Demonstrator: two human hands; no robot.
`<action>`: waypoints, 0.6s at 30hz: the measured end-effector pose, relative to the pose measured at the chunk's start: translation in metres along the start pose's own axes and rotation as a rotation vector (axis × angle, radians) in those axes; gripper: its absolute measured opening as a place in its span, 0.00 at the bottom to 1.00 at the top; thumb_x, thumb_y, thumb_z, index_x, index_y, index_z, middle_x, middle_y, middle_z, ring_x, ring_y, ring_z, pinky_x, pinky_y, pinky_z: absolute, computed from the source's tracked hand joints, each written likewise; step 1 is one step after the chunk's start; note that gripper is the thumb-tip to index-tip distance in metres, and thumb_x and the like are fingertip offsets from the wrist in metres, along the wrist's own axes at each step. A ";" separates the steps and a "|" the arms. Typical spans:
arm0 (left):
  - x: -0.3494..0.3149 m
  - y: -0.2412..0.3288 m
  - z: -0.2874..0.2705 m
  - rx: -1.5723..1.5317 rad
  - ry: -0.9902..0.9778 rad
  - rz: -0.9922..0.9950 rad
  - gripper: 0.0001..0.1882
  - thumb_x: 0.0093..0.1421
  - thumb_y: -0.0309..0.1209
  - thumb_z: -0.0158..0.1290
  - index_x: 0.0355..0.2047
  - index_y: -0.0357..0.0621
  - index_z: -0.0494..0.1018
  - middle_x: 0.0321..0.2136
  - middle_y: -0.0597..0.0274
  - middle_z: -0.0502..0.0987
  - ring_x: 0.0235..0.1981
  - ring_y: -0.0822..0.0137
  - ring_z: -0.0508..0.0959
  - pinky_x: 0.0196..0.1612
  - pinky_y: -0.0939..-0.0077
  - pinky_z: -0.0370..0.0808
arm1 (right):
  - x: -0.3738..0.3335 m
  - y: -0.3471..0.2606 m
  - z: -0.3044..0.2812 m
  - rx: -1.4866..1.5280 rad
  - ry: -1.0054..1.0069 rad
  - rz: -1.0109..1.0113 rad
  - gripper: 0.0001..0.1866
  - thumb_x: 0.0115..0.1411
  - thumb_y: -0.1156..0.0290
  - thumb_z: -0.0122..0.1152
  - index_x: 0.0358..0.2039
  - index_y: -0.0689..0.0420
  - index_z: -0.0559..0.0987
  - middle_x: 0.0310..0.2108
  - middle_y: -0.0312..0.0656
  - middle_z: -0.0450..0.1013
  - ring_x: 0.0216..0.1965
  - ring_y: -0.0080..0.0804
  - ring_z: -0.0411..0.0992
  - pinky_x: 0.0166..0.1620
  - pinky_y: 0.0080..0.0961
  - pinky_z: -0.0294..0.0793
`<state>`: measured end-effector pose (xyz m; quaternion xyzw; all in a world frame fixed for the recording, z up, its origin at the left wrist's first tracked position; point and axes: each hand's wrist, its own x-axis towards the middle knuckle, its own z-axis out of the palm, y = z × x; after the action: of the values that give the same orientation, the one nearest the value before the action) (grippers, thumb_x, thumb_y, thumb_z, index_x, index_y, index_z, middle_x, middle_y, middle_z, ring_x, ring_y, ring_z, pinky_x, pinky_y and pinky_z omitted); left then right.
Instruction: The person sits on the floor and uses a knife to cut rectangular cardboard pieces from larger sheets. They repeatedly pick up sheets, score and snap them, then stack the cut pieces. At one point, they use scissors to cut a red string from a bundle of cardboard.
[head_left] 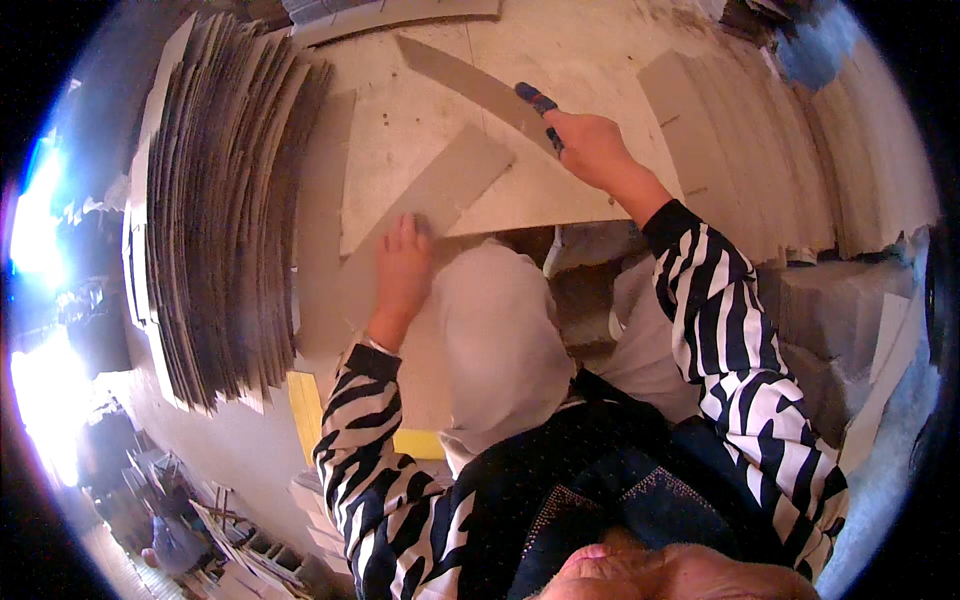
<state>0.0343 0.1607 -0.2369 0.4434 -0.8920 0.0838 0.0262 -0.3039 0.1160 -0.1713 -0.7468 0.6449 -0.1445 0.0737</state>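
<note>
My right hand, with dark coverings on its fingers, pinches the near end of a long, narrow cardboard strip. That strip slants away to the far left over the pale work board. Nearer to me, my left hand is closed at the near edge of a wider grey-brown cardboard piece. Its fingers lie on top of the piece; its thumb is hard to make out. The wider piece lies at a slant, apart from the narrow strip.
A tall stack of cardboard sheets stands at my left. More stacked cardboard is at the right, and another pile lies at the far edge. Below the board's near edge are my covered knees. A yellow edge shows beside my left forearm.
</note>
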 end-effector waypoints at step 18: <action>0.105 0.017 -0.002 -1.223 0.168 -0.532 0.07 0.55 0.27 0.49 0.28 0.35 0.75 0.16 0.60 0.68 0.21 0.71 0.66 0.26 0.72 0.65 | -0.003 -0.020 0.008 0.055 0.255 -0.279 0.12 0.51 0.76 0.54 0.38 0.52 0.76 0.28 0.40 0.74 0.32 0.44 0.74 0.32 0.41 0.73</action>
<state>-0.0429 0.0880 -0.2247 0.5453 -0.6342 -0.4118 0.3616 -0.2828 0.1215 -0.1733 -0.8024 0.5349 -0.2644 -0.0089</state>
